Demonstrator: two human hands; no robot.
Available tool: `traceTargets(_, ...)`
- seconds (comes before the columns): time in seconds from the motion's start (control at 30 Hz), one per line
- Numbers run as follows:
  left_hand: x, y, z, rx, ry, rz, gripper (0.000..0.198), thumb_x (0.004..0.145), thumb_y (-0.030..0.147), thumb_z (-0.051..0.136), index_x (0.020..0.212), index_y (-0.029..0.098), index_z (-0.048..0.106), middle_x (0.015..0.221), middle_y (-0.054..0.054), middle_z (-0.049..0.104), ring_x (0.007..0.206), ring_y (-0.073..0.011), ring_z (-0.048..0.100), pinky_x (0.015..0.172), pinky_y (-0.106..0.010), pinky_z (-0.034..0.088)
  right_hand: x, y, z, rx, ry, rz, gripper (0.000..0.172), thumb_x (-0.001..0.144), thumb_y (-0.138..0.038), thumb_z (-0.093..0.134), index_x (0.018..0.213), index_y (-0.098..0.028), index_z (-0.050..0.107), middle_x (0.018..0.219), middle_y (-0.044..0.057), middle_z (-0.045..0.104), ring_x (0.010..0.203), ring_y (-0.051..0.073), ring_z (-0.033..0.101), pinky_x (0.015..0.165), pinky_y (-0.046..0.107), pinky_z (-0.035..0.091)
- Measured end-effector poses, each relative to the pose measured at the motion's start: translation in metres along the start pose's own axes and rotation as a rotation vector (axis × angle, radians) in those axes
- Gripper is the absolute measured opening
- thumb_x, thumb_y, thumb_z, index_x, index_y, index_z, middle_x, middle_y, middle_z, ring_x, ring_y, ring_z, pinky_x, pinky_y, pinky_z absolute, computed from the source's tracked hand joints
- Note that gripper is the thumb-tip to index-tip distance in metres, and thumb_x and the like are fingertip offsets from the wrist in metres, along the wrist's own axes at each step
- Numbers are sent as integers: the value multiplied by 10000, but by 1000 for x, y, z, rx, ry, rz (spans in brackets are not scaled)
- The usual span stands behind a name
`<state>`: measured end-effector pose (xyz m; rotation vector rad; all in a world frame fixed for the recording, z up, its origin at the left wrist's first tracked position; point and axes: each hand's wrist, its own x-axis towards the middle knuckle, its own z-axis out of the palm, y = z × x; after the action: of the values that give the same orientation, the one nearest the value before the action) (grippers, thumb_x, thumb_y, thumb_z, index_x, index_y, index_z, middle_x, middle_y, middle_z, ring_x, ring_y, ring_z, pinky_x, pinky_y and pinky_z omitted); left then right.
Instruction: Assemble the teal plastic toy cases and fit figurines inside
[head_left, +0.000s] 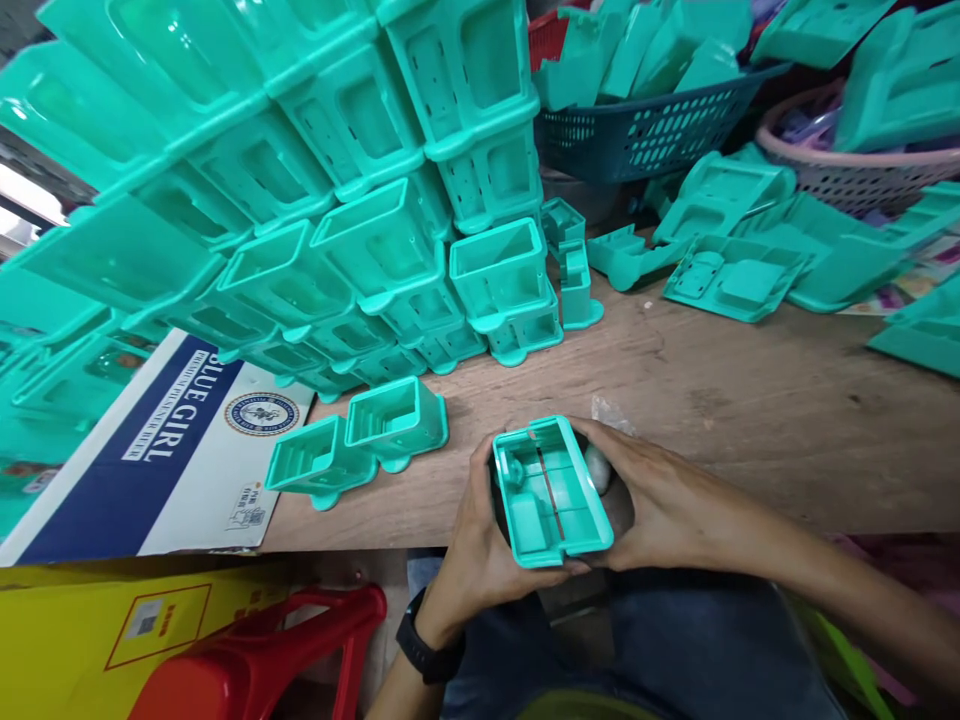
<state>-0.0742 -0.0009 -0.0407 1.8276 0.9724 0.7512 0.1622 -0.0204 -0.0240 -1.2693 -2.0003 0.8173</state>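
Between both hands I hold a teal plastic box (pixel 585 490) near the front edge of the table, its open end facing up at me. Its two halves meet with a thin seam gap showing inside. My left hand (pixel 472 540), with a black watch on the wrist, wraps the box's left side and lower corner. My right hand (pixel 652 490) grips the right side. A scrap of clear plastic (pixel 611 415) lies just beyond the box. To the left stand two similar teal boxes (pixel 397 420), side by side and open at the top.
Tall stacks of teal boxes (pixel 360 110) fill the left and back. Loose teal half shells (pixel 735 275) lie at the right. Behind them are a dark blue basket (pixel 637 140) and a pink basket (pixel 885 175) of parts. A printed carton (pixel 202 440) and red stool (pixel 300 640) are at left.
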Motion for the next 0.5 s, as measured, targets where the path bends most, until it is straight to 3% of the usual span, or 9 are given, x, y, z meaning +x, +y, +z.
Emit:
traceTargets(0.27,1,4,2,25,34,-52,1323,555,580,1006,1551,279,189,1519,-183,471,1392,-436,521,1159,-634,456,-1,-5,-3,13,-10,7,1286,551,-224,936,1644,-263,260,1477,141,608,1286,363,653,1059,454,565)
traceTargets(0.5,3,3,3,34,48,3,1302,547,668,978,1540,273,235,1497,-170,489,1378,-425,532,1176,-630,442,1,-3,0,18,-2,-56,1357,541,-167,904,1673,-267,162,1536,138,565,1321,361,630,1078,436,557)
